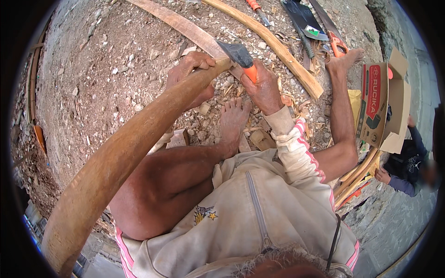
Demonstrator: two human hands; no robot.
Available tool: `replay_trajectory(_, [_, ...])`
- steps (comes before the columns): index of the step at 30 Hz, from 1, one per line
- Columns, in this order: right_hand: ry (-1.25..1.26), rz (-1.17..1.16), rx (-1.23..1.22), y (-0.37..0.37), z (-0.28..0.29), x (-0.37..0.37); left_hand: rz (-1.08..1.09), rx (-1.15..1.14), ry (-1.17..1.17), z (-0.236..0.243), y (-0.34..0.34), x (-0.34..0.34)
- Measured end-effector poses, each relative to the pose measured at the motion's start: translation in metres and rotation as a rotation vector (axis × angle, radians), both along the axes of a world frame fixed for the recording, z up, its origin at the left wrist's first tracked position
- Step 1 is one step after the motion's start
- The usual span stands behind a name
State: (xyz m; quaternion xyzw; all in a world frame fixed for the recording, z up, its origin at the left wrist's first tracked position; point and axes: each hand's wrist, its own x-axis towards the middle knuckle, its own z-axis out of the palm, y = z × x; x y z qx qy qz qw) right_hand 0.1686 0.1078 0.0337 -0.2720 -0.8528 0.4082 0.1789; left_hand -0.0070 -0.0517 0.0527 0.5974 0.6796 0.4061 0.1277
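A long, curved wooden pole point(125, 134) slants from the lower left up to the middle of the head view. Near its far end, my left hand point(191, 76) has its fingers wrapped round the wood. My right hand point(265, 89) is closed on the orange handle of a hatchet point(237, 54) with a dark metal head. That head lies right by the pole's tip; whether the two touch, I cannot tell. Beneath them a flat, pale curved plank point(181, 24) rests on the ground. My bare foot point(235, 118) is just nearer than the hands.
A peeled curved pole point(273, 41), an orange-handled saw point(337, 44), a black broad-bladed tool point(299, 18) and an orange-handled tool point(259, 11) lie on the rubble. To the right stand an open cardboard box point(394, 106) and another person point(408, 167) beside wooden strips point(359, 178).
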Motion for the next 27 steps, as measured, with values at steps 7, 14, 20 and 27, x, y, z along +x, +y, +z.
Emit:
replay_trajectory(7, [0.083, -0.039, -0.063, -0.002, 0.023, -0.008, 0.04, 0.071, -0.03, 0.002, 0.004, -0.001])
replay_trajectory(14, [0.114, -0.077, -0.1, 0.004, 0.018, -0.011, 0.057, 0.093, -0.095, -0.008, -0.004, 0.002])
replay_trajectory(20, [-0.012, 0.005, 0.085, 0.013, -0.031, -0.008, 0.004, -0.035, 0.064, 0.004, 0.0, -0.002])
replay_trajectory(27, [0.099, -0.093, -0.158, 0.004, 0.021, -0.01, 0.031, 0.139, -0.27, -0.012, -0.002, 0.001])
